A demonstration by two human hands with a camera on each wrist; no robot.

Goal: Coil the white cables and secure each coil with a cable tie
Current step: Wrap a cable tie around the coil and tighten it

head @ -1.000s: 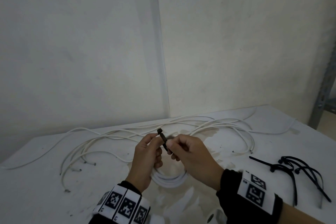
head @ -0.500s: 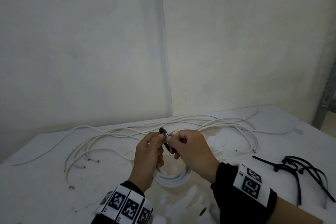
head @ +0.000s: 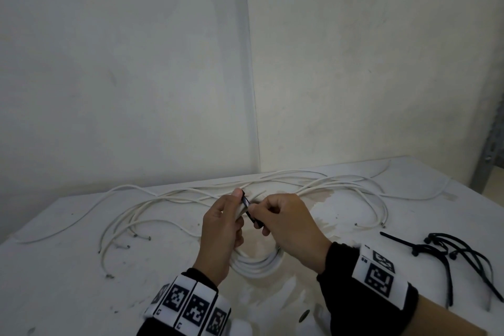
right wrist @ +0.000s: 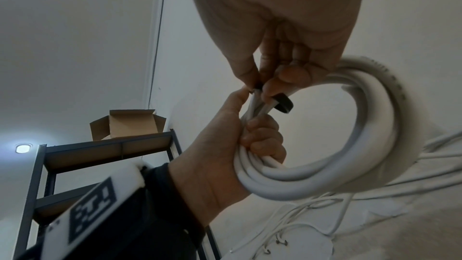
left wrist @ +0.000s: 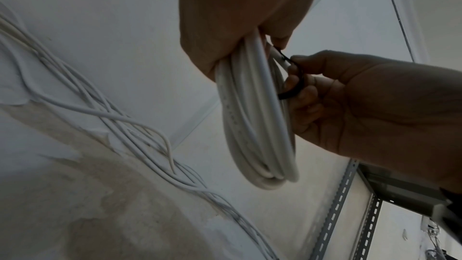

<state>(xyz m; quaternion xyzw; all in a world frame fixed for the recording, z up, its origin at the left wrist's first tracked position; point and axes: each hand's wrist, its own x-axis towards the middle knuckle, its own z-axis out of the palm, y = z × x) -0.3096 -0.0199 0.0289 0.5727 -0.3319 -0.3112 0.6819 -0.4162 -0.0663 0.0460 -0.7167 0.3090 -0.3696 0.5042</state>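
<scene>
White coil (head: 255, 267) gripped in the left hand (head: 222, 232) — right hand (head: 289, 224) pinches the black cable tie (head: 252, 214) at it.

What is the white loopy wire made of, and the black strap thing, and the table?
White coil: looks like smooth, matte plastic-coated cable; it bends into rounds without kinking.
Black cable tie: probably flexible plastic, slightly glossy; it curls as a thin flat strip where the right hand pinches it and the left hand grips the coil.
Table: a hard white painted surface, scuffed and stained; what lies underneath cannot be told.
</scene>
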